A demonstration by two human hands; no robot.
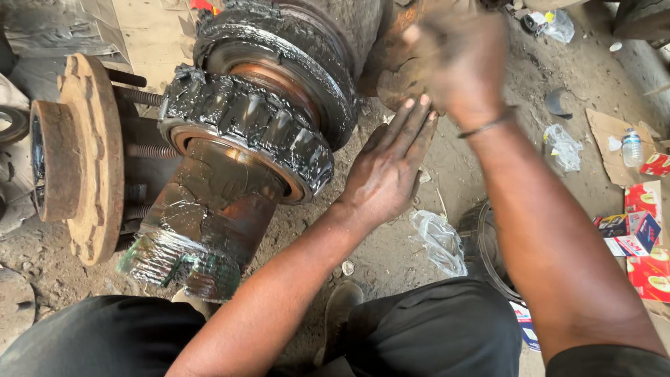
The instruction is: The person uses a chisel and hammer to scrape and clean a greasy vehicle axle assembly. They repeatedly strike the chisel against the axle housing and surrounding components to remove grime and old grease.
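— Sitting low on the dirt floor (pixel 391 269), by the look of it, with black trousers (pixel 105 335) nearest the camera and a crumpled plastic bag (pixel 440 241) just beyond the knee. Spotted the left hand?

— Spotted. Left hand (pixel 387 171) held flat and apart from any grip, fingers straight and close together, dark with grease, clamped on nothing. Just beside the greased bearing (pixel 244 129); hard to say whether brushing its edge.

— And the right hand?

— Raised farther up. Right hand (pixel 457 59) blurred, thin bracelet (pixel 488 126) at the wrist. Cannot tell whether spread or closed, nor whether touching the rusty metal behind.

— Whereabouts of the bearing?

— Seated on the axle shaft (pixel 209 209), tilted toward the camera, rollers thick with black grease. Behind it, a second greased ring (pixel 279 49).

— Much done, then?

— Judging by the coating, greasing largely done on bearing and ring. Only thinner smears and bare rusty patches toward the shaft end. Rusty wheel hub (pixel 77 153) with its studs off to the left, seemingly not yet over the bearing.

— Farther out?

— Cardboard boxes (pixel 645 237) and a water bottle (pixel 631 146) lying on the floor at the right.
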